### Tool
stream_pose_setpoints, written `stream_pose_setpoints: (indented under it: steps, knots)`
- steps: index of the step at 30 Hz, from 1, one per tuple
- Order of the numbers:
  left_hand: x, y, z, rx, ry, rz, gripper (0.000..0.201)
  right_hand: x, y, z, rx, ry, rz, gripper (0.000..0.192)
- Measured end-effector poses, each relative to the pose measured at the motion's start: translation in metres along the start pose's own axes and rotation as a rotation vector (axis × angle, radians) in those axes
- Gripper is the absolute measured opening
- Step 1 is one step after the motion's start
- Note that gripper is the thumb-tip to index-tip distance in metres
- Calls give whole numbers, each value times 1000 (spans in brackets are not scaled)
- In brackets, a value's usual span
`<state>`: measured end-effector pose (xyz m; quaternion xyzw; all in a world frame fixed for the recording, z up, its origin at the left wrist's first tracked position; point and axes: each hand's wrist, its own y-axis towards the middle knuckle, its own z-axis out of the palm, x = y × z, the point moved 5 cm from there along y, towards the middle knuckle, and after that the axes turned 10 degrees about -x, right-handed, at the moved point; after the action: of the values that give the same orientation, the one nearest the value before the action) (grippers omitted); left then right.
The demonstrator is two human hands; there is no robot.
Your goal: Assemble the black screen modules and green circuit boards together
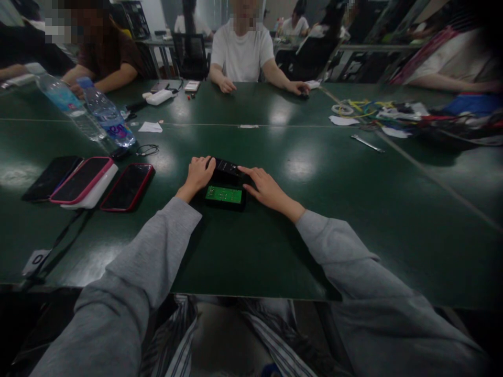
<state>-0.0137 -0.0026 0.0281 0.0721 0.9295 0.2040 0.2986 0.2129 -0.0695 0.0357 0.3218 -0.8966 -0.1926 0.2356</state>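
Observation:
A green circuit board (223, 195) lies in a black plastic case (240, 206) on the table in front of me. Just behind it, a black cover (227, 166) with small markings on its face is held tilted over the case's far side. My left hand (201, 172) is closed round the cover's left end. At the other end, my right hand (264, 187) steadies the cover with the index fingertip. Its thumb is lower, near the case's right edge. The cover's underside is hidden from view.
Left of my hands lie a red-edged phone (128, 187), a pink-edged phone (83, 180) and a black phone (51, 177). Two water bottles (107, 115) stand behind them. A wrench (367, 143) and tangled cables (377, 112) lie to the right. A person in white (243, 55) sits opposite.

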Motion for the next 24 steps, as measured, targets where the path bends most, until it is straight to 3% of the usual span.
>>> stream_pose_setpoints:
  steps: [24]
  knots:
    - [-8, -1, -7, -21, -26, -18, 43, 0, 1, -1, -1, -4, -2, 57]
